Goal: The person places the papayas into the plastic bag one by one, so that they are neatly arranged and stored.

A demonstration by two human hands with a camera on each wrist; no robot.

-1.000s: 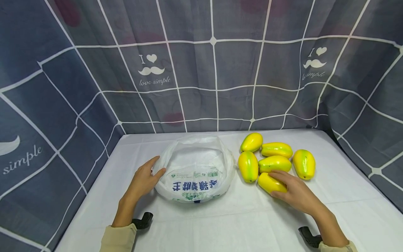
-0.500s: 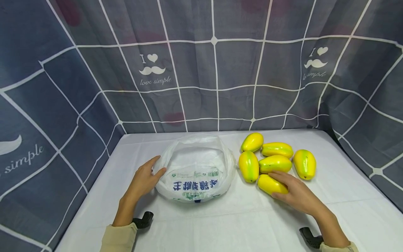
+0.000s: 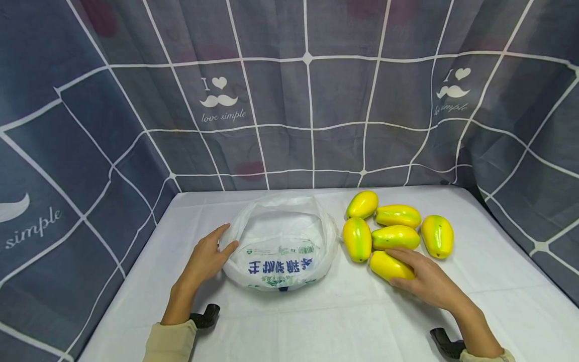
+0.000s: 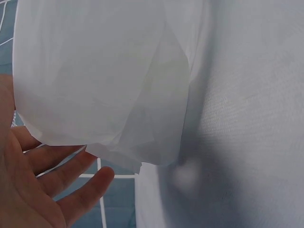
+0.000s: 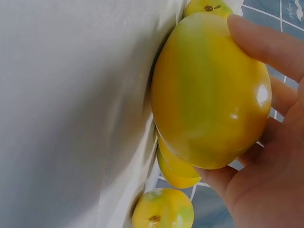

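Observation:
A white plastic bag (image 3: 280,246) with blue print lies open-mouthed on the table. My left hand (image 3: 212,251) touches its left rim with nearly straight fingers; the left wrist view shows the open palm (image 4: 42,190) beside the bag's thin film (image 4: 95,71). Several yellow-green mangoes lie in a cluster to the right of the bag. My right hand (image 3: 418,276) grips the nearest mango (image 3: 386,265), which rests on the cloth. In the right wrist view the fingers and thumb of that hand (image 5: 270,156) curl round the mango (image 5: 209,90).
The other mangoes (image 3: 395,236) lie behind the held one, the leftmost (image 3: 357,239) close to the bag. A white cloth (image 3: 316,322) covers the table. A grey checked curtain (image 3: 307,100) closes off the back and both sides.
The right hand and its mango have shifted only very slightly. The left hand and the bag have not moved.

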